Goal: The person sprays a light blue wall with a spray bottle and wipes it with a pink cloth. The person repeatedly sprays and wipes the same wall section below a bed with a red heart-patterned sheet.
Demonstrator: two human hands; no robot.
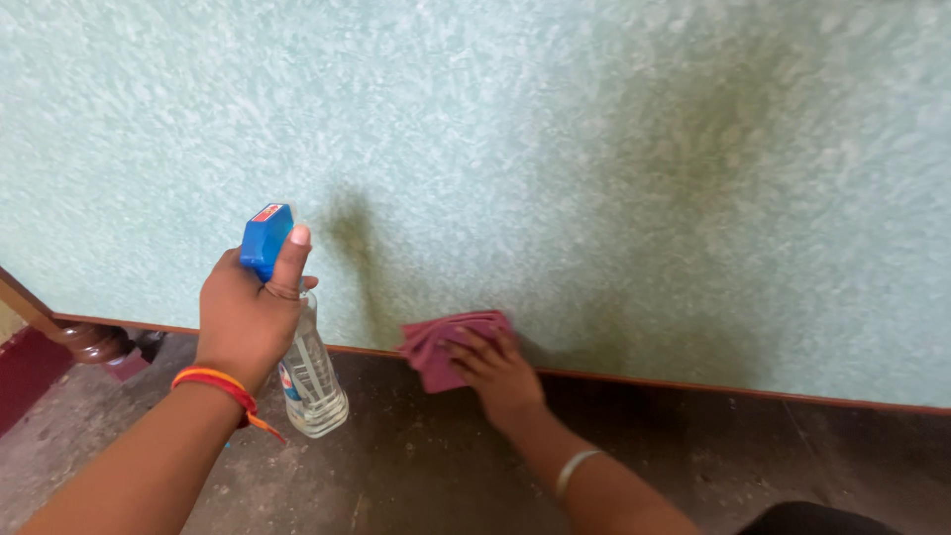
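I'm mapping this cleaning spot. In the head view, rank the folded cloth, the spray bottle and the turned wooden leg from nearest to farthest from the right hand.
1. Folded maroon cloth: under the right hand, pressed against the pale green surface's lower edge.
2. Spray bottle: to the left, in the left hand.
3. Turned wooden leg: far left, near the floor.

Clear spray bottle with blue trigger head, held upright; folded maroon cloth pressed flat on the tabletop edge.

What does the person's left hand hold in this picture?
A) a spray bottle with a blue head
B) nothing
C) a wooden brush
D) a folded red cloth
A: the left hand grips a clear spray bottle with a blue head, while the right hand presses the red cloth.
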